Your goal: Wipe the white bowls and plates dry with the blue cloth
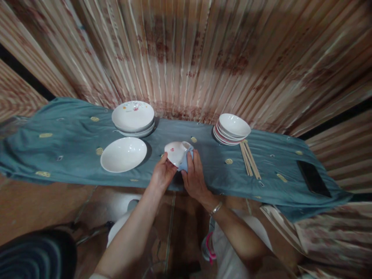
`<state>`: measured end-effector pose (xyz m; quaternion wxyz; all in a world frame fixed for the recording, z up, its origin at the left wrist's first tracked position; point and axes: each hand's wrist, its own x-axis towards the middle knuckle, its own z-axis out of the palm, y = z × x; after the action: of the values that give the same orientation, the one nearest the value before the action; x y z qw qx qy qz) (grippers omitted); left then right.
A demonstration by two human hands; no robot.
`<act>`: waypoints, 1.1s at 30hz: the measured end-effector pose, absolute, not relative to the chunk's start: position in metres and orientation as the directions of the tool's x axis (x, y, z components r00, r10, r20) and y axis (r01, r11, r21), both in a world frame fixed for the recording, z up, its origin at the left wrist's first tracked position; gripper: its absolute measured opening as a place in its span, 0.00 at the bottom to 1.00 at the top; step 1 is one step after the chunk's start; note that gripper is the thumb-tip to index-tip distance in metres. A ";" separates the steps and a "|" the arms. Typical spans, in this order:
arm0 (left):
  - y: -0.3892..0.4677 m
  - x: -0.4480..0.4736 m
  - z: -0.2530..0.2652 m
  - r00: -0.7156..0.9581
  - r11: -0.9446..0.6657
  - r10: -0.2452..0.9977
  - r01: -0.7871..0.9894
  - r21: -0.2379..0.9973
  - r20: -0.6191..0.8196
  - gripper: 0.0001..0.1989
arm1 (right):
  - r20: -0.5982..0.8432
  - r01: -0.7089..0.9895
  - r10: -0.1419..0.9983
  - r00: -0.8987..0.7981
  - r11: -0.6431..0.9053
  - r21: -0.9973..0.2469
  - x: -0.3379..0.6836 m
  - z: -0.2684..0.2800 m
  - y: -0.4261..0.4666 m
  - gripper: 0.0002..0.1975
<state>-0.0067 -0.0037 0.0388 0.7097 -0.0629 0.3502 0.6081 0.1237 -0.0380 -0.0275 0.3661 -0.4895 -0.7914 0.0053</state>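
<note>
A small white bowl (174, 153) with a red mark is tilted on its side between my hands, its foot ring turned up and to the right. My left hand (163, 170) grips the bowl's rim from the left, thumb on the outside. In my right hand (194, 173) is a light blue cloth (185, 162), pressed against the right side of the bowl. The fingers of that hand are closed over the cloth. Both hands are above the front part of the teal-covered table (209, 170).
Stacked plates (133, 116) with a flower pattern stand at the back left, a white dish (123, 155) before them. To the right are stacked bowls (232, 128), wooden chopsticks (250, 159) and a black phone (313, 178). A pleated curtain (186, 58) hangs behind.
</note>
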 end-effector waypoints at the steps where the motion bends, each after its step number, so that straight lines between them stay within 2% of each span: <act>1: -0.005 -0.006 0.041 0.017 0.255 0.823 -0.904 0.343 -0.567 0.20 | 0.580 0.772 0.770 -0.265 0.531 -0.351 0.124 -0.026 -0.037 0.34; 9: -0.011 0.004 0.050 0.086 0.303 0.860 -0.879 0.368 -0.504 0.20 | 0.575 0.791 0.770 -0.278 0.523 -0.318 0.118 -0.006 -0.031 0.31; 21: -0.023 0.010 0.033 0.015 0.213 0.914 -0.868 0.448 -0.404 0.19 | 0.532 0.843 0.827 -0.185 0.412 -0.347 0.103 0.009 -0.031 0.29; 27: -0.021 0.005 0.038 0.042 0.257 0.880 -0.879 0.401 -0.472 0.20 | 0.531 0.860 0.826 -0.190 0.400 -0.315 0.102 0.006 -0.036 0.29; 33: -0.017 -0.006 0.035 0.117 0.308 0.877 -0.881 0.360 -0.466 0.23 | 0.469 0.872 0.856 -0.217 0.386 -0.302 0.111 0.001 -0.040 0.29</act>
<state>-0.0059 -0.0172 0.0354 0.7472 -0.0029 0.3097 0.5881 0.1115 -0.0397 0.0006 0.2911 -0.5540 -0.7798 -0.0134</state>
